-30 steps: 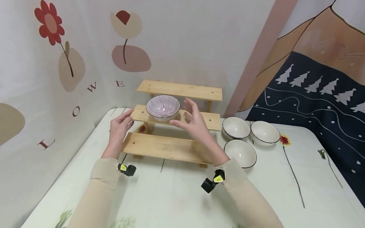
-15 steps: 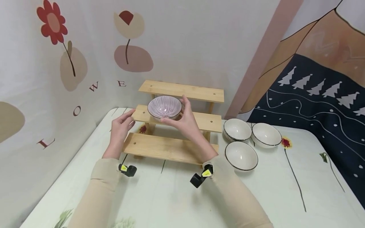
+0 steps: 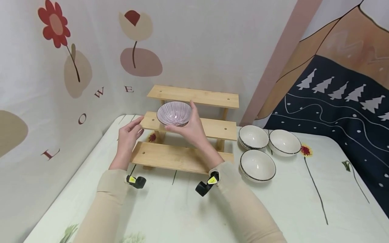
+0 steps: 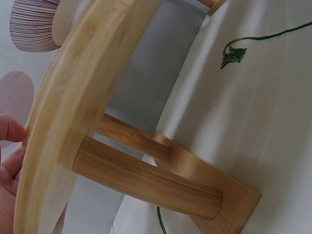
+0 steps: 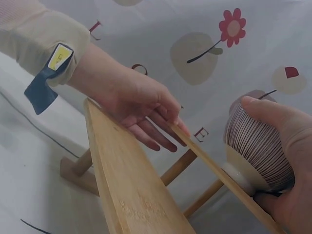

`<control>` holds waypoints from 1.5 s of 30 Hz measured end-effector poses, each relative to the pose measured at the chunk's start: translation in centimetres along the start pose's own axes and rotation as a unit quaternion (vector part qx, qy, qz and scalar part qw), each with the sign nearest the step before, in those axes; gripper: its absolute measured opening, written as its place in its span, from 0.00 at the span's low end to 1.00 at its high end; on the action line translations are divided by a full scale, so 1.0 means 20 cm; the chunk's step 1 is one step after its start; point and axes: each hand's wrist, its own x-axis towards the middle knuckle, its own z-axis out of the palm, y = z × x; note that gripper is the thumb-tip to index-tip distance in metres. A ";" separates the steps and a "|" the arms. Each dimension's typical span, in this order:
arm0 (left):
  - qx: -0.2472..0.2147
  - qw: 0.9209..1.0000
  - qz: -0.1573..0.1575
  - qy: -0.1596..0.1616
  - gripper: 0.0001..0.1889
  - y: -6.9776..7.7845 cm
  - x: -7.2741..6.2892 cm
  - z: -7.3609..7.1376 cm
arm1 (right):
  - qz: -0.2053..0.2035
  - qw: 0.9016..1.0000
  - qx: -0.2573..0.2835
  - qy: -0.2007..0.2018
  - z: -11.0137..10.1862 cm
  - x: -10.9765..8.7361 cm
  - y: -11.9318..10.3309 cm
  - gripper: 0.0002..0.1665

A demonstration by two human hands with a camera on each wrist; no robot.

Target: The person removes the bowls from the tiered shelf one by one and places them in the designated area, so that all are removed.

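A small bowl (image 3: 173, 113) with fine purple stripes sits near the left end of the middle board (image 3: 217, 129) of a three-step wooden stand. My right hand (image 3: 194, 131) holds it from the right, thumb at the near side and fingers round the far side. In the right wrist view the bowl's pale foot (image 5: 239, 178) is right at the board. My left hand (image 3: 127, 143) pinches the left end of that same board, some of its fingers reaching beneath it. The left wrist view shows its fingertips at the board's edge, beside the wooden legs (image 4: 146, 178).
Three white bowls with dark rims stand on the table right of the stand: a back-left bowl (image 3: 253, 136), a back-right bowl (image 3: 285, 142) and a front bowl (image 3: 257, 165). A printed cloth wall (image 3: 206, 50) rises close behind the stand's top board (image 3: 194, 96).
My right hand has moved left from beside the striped bowl and now grips its side. The bowl stays at about the same spot. My left hand keeps its hold on the board's end.
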 end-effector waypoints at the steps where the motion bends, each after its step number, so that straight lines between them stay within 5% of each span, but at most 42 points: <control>1: 0.000 1.000 0.000 0.000 0.24 0.00 0.00 0.00 | 0.000 1.000 -0.006 0.003 0.00 0.00 0.00 0.75; 15: -0.007 1.000 -0.010 0.003 0.24 0.00 0.01 0.00 | 0.001 0.998 -0.049 0.025 -0.06 -0.08 -0.03 0.72; 45: -0.042 0.999 -0.018 0.005 0.24 0.01 0.02 0.00 | 0.013 0.997 -0.056 0.052 -0.44 -0.41 -0.05 0.69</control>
